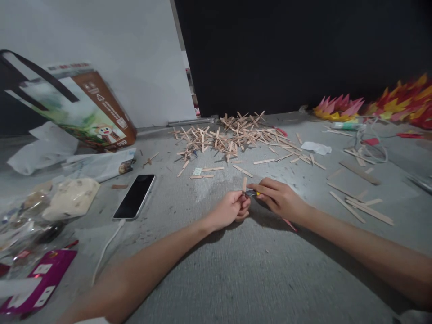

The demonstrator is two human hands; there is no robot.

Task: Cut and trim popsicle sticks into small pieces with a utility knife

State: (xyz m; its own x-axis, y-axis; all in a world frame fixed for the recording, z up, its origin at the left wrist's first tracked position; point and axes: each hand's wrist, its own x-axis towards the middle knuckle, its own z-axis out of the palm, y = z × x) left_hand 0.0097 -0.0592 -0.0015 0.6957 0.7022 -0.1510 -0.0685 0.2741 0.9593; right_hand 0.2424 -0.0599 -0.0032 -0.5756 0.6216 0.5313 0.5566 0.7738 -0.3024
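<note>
My left hand (232,209) is closed around a short wooden stick (244,183) that stands upright out of its fingers. Just to its right, my right hand (278,196) pinches a small tool with a yellow and dark body (252,193), its tip touching the base of the stick. Both hands rest low on the grey floor (236,270). A large pile of crossed wooden sticks (232,132) lies beyond the hands.
A phone (134,196) on a white cable lies left of the hands. Further left are a printed shopping bag (77,108), plastic packets (50,202) and a magenta pack (40,279). Longer wooden strips (357,202) lie at right, with pink and orange paper shapes (381,105) by the dark wall.
</note>
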